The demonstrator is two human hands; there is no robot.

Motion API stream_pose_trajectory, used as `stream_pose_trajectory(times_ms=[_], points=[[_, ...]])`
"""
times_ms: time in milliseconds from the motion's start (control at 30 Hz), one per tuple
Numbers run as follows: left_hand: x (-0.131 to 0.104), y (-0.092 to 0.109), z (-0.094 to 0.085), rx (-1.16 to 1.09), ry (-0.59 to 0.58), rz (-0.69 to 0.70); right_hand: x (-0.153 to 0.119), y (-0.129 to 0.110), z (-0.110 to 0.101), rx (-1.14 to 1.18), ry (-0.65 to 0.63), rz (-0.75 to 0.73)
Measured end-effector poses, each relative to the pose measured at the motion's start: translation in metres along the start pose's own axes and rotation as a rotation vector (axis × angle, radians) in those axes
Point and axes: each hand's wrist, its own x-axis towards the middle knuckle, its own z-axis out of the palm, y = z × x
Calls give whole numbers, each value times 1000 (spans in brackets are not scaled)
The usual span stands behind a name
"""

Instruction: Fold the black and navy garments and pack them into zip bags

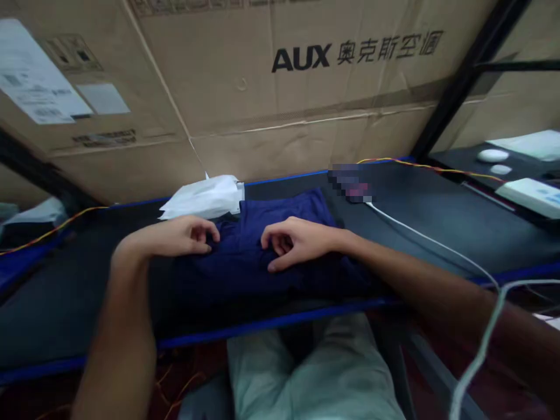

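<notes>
Two curled hands over navy cloth on a black desk.
The left hand and right hand have bent fingers at the navy cloth, which lies beneath and between them; whether either pinches it, I cannot tell. Beyond the left lie white packets on the desk; beyond the right, a white cable.

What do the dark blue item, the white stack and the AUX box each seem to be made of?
Dark blue item: probably matte fabric, from its soft folds and wrinkles.
White stack: smooth, thin layers suggest paper, perhaps plastic film.
AUX box: dull corrugated cardboard, likely, from its brown creased panels.
</notes>
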Motion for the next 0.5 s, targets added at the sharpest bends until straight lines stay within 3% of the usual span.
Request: stream_pose_trajectory(times_ms=[100, 300, 500], points=[[-2, 1, -2, -33, -62, 27, 0, -1, -1, -15, -20, -3], [-20, -2, -10, -69, -52, 7, -1, -4, -5, -30, -71, 4], [-13, -2, -4, -67, -106, -13, -1, -3, -6, -37, -84, -5]])
